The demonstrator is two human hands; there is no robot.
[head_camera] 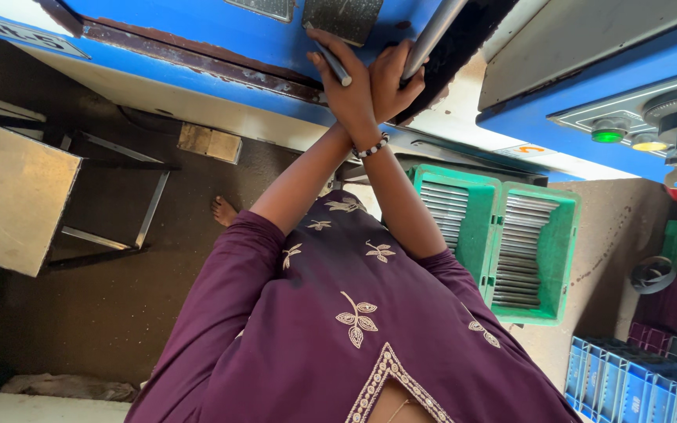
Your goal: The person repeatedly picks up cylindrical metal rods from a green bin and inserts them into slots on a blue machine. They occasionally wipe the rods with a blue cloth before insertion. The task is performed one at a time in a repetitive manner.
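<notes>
My arms, in purple embroidered sleeves, cross at the wrists in front of a blue machine (pixel 221 35). My right hand (pixel 345 90), with a bead bracelet on its wrist, reaches up and left and grips a short grey metal rod (pixel 333 64). Beside it my left hand (pixel 398 78) closes around a longer grey metal rod (pixel 432 35) that slants up into the machine's dark opening (pixel 464 43). The two hands touch each other. How far the long rod goes into the opening is hidden.
Two green crates (pixel 562 235) filled with several grey metal rods sit on the floor at right. Blue crates (pixel 628 384) stand at bottom right. A control panel (pixel 636 125) carries green and yellow buttons. A metal stand (pixel 17 196) is at left, and my bare foot (pixel 225 210) is on the dark floor.
</notes>
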